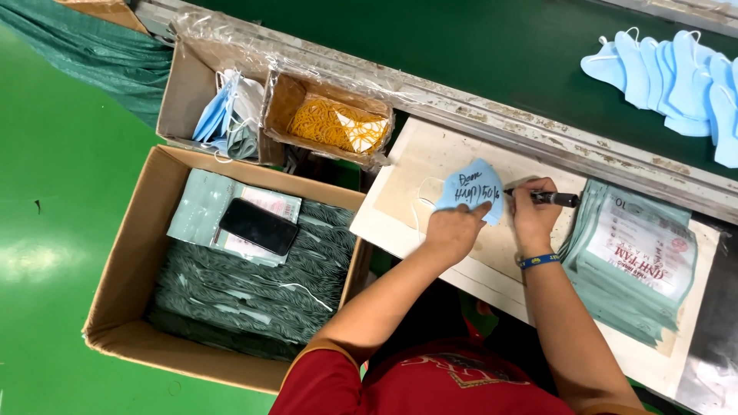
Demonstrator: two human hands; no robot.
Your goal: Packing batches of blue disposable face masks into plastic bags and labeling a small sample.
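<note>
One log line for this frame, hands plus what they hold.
left hand: pins blue mask on board | right hand: holds black marker, tip at mask | mask: handwriting on it

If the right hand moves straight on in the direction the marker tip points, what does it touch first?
Probably the blue face mask: the right hand aims the black marker leftward, tip already at its edge.

We wear a dark red short-sleeved shirt (430,384) with a mustard-yellow band along each sleeve hem and a lighter printed design across the chest, part of it outlined in yellow. Both our forearms are bare below the sleeves. Around the wrist of our right hand (534,219) sits a narrow blue wristband (539,260) with small yellow marks on it. Our left hand (453,230) carries no band, ring or glove that we can see.
</note>
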